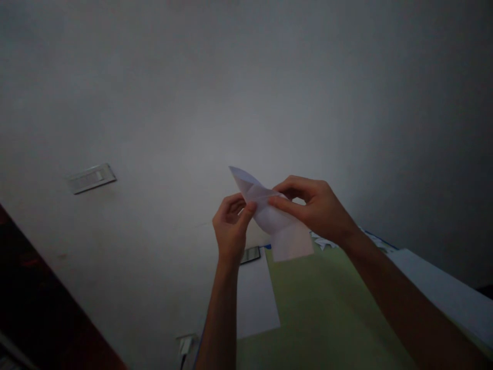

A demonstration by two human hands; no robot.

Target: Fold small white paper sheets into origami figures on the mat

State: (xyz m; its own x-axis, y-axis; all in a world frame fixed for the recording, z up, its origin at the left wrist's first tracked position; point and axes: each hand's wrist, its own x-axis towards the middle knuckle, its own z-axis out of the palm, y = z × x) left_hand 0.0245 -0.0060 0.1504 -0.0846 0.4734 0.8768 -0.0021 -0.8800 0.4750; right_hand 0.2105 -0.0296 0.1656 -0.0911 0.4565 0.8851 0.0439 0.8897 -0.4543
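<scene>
Folded paper (275, 218), tip up-left, long axis diagonal

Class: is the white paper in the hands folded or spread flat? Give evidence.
Folded. The white paper tapers to a point, with a crease and overlapping flaps where the left hand and right hand pinch it.

Thin matt white paper forms the folded sheet (275, 218) at centre frame, the lower green table (327, 313) looks smooth, and the wall (192, 103) matt painted.

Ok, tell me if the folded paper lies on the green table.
No, left hand and right hand pinch the folded paper in mid-air.
</scene>
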